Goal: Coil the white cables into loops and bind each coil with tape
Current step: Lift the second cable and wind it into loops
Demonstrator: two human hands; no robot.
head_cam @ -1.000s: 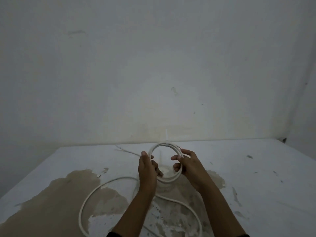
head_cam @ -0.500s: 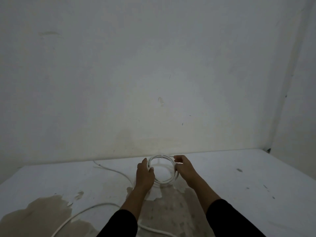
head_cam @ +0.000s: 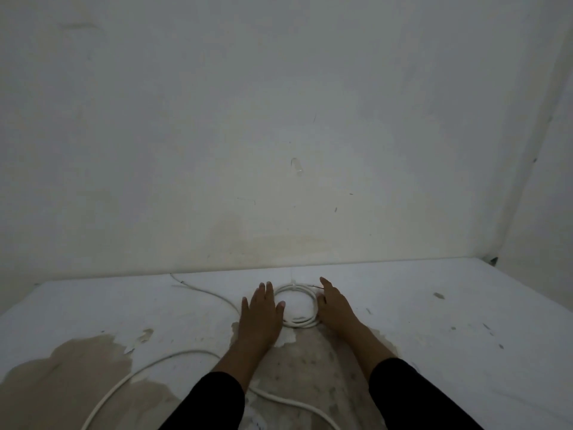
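Note:
A small coil of white cable [head_cam: 299, 321] lies flat on the white floor near the wall. My left hand [head_cam: 262, 315] rests palm down at the coil's left side, fingers spread, covering part of its rim. At the coil's right side, my right hand [head_cam: 333, 307] also lies flat with its fingers extended. Neither hand grips the coil. A thicker loose white cable [head_cam: 148, 367] curves across the floor at the lower left and passes under my forearms. A thin white cable [head_cam: 206, 293] runs from the wall toward my left hand.
The white floor [head_cam: 449, 336] has brown patches where paint has peeled [head_cam: 71, 367], at the lower left and under my arms. A plain white wall [head_cam: 279, 135] stands close behind the coil, with a corner at the right.
The coil was held upright above the floor between both hands. It now lies flat on the floor, and both hands have let go and flattened beside it.

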